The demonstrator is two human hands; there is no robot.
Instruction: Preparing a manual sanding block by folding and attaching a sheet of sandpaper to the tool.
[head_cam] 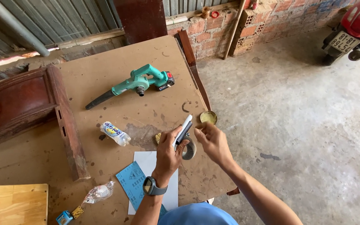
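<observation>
Frame centre: your left hand (168, 151) grips slim black-and-white tool (183, 130) and grey tape roll (190, 150); keep steady. Right hand (213, 141) loosely curled, empty; pinch close.

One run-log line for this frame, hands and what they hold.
left hand: grips slim black-and-white tool | right hand: open beside it, holding nothing | grey ring-shaped roll: on brown board table

Teal-and-black blower (140, 84); blue sandpaper sheet (131, 182) over white paper (169, 196); brown stained surface (105, 62); dark red-brown wooden frame (26, 104).
</observation>
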